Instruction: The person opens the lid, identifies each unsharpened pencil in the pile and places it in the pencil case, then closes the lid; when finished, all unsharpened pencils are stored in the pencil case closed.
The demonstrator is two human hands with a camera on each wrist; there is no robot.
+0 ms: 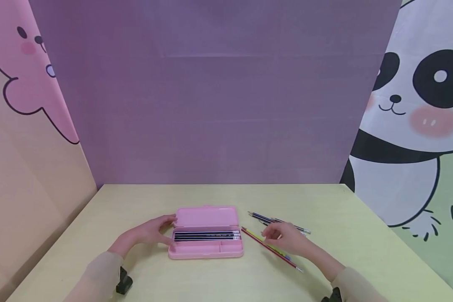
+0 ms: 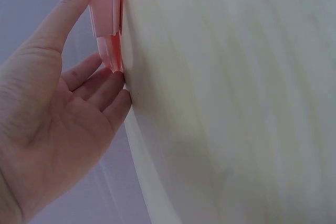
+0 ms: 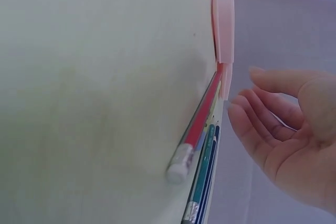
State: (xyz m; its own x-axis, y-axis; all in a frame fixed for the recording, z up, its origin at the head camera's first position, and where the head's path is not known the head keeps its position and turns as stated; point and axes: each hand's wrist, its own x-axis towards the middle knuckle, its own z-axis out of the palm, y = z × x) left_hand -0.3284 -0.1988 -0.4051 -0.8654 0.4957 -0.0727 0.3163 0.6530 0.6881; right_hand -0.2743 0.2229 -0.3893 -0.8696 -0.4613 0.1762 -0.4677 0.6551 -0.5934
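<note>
A pink pencil case (image 1: 232, 250) lies on the table with its lid (image 1: 206, 217) folded back. Several dark pencils (image 1: 206, 236) lie side by side inside it. My left hand (image 1: 151, 232) touches the case's left side, thumb at the lower tray and fingers by the lid; the left wrist view shows the fingers loosely bent. Right of the case my right hand (image 1: 285, 239) hovers over loose pencils, fingers loosely bent, nothing between them. Below it lie a red pencil (image 3: 202, 109) and a yellow pencil (image 1: 254, 235). Dark pencils (image 1: 263, 217) lie behind, partly hidden by this hand.
The pale wooden table (image 1: 136, 201) extends around the case. A purple backdrop (image 1: 226, 105) stands at its far edge. A panda picture (image 1: 411, 126) covers the right wall, and a pink cartoon figure (image 1: 30, 75) the left.
</note>
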